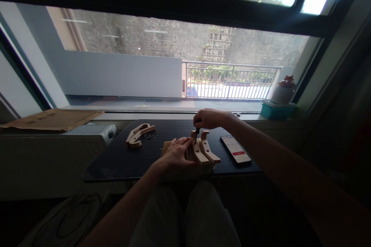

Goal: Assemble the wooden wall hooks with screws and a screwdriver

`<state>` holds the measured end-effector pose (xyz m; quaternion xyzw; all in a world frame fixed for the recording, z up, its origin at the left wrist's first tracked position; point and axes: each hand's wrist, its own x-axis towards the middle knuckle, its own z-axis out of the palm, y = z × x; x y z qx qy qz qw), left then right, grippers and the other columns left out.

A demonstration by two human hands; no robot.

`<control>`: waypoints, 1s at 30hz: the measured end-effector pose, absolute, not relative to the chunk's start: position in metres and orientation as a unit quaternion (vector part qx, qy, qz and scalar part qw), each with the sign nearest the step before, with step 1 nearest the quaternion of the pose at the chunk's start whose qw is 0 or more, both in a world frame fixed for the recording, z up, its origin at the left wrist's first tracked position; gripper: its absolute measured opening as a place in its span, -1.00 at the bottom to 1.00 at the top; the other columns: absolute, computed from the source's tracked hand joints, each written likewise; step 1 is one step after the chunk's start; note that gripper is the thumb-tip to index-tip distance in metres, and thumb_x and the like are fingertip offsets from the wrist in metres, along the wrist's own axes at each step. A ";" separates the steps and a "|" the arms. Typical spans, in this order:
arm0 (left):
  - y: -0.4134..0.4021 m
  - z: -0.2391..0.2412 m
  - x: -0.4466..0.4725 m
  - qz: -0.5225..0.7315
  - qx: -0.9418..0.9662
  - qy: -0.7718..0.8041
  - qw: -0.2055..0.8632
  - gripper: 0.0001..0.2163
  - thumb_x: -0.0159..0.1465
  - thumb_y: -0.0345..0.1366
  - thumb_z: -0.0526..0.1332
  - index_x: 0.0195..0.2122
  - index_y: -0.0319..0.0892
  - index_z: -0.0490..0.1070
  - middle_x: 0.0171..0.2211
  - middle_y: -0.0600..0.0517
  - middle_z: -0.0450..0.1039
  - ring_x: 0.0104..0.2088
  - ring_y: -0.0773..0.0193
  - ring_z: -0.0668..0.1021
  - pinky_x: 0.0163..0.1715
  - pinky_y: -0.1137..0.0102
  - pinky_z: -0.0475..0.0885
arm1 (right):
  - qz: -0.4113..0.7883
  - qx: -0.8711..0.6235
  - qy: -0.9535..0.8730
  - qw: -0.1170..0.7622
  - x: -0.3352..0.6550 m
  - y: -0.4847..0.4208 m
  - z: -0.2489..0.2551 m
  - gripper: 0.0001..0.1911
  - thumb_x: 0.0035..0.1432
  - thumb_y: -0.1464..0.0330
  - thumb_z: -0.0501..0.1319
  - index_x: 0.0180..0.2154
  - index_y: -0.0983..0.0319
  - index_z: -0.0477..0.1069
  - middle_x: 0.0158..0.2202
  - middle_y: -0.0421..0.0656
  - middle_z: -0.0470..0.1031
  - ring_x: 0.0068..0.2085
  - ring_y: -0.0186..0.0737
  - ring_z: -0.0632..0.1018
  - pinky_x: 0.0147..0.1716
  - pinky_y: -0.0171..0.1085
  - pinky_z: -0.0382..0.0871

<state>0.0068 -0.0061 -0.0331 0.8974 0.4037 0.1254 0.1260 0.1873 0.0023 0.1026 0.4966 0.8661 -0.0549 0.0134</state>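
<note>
My right hand [209, 118] is closed round the dark handle of a screwdriver [198, 130]. The tool stands nearly upright, its tip at a curved pale wooden piece [199, 155] with dark holes. Beside that lies a second, similar curved wooden piece [211, 151]. Both rest on a wooden block [166, 146], mostly hidden under my left hand [177, 151]. That hand holds the block, its fingers over the top and its thumb toward the curved pieces. Whether a screw sits under the tip is too small to tell.
Two more curved wooden pieces [139, 135] and several small screws [150, 136] lie on the dark table [116, 164]. A phone [235, 149] lies at the right. Near the window are a cardboard sheet [52, 119], a teal box [276, 111] and a bottle [282, 92].
</note>
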 end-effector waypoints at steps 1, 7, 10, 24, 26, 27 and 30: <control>-0.006 -0.033 0.007 0.124 0.897 0.404 0.127 -0.11 -0.01 0.28 0.13 0.27 -0.03 -0.06 0.28 -0.04 0.01 0.26 -0.05 0.08 0.25 0.05 -0.16 | -0.053 0.498 0.865 0.011 0.187 0.002 0.102 -0.73 0.13 0.34 0.10 -0.19 0.26 0.50 -0.27 -0.13 0.52 -0.39 -0.35 0.41 -0.46 -0.35 0.20; -0.006 -0.033 0.006 0.125 0.897 0.403 0.130 -0.10 -0.01 0.29 0.12 0.28 -0.04 -0.09 0.28 -0.05 0.00 0.26 -0.06 0.07 0.24 0.03 -0.16 | -0.042 0.510 0.859 -0.004 0.185 0.004 0.097 -0.69 0.16 0.29 0.08 -0.17 0.30 0.49 -0.30 -0.08 0.51 -0.41 -0.34 0.41 -0.47 -0.34 0.19; -0.005 -0.034 0.006 0.126 0.896 0.406 0.128 -0.10 -0.02 0.31 0.11 0.28 -0.02 -0.08 0.29 -0.02 0.00 0.27 -0.08 0.06 0.24 0.02 -0.15 | -0.054 0.505 0.861 -0.003 0.186 0.006 0.098 -0.68 0.14 0.24 0.10 -0.20 0.29 0.49 -0.32 -0.10 0.50 -0.43 -0.35 0.40 -0.48 -0.34 0.20; -0.003 -0.037 0.007 0.130 0.901 0.398 0.117 -0.10 -0.01 0.28 0.12 0.28 -0.06 -0.09 0.28 -0.04 0.01 0.26 -0.04 0.08 0.25 0.05 -0.16 | -0.079 0.485 0.871 -0.013 0.189 0.003 0.101 -0.74 0.06 0.37 0.15 -0.19 0.22 0.50 -0.30 -0.17 0.52 -0.43 -0.39 0.42 -0.47 -0.35 0.22; -0.003 -0.036 0.007 0.130 0.900 0.399 0.118 -0.10 -0.01 0.28 0.13 0.28 -0.06 -0.09 0.28 -0.05 0.01 0.26 -0.04 0.08 0.25 0.04 -0.16 | -0.075 0.487 0.870 -0.018 0.189 0.004 0.100 -0.74 0.07 0.37 0.15 -0.19 0.23 0.50 -0.30 -0.16 0.52 -0.43 -0.39 0.42 -0.47 -0.36 0.22; -0.003 -0.036 0.007 0.130 0.900 0.400 0.119 -0.10 -0.01 0.28 0.13 0.28 -0.05 -0.09 0.28 -0.05 0.01 0.26 -0.05 0.08 0.24 0.04 -0.15 | -0.072 0.488 0.870 -0.021 0.190 0.004 0.099 -0.74 0.07 0.36 0.14 -0.19 0.24 0.50 -0.30 -0.16 0.52 -0.43 -0.39 0.42 -0.46 -0.36 0.22; -0.003 -0.036 0.007 0.131 0.899 0.400 0.123 -0.09 -0.02 0.29 0.12 0.29 -0.03 -0.12 0.28 -0.04 0.00 0.26 -0.05 0.08 0.24 0.03 -0.16 | -0.065 0.493 0.867 -0.030 0.191 0.005 0.096 -0.74 0.09 0.35 0.13 -0.19 0.26 0.50 -0.29 -0.14 0.52 -0.42 -0.39 0.42 -0.47 -0.38 0.22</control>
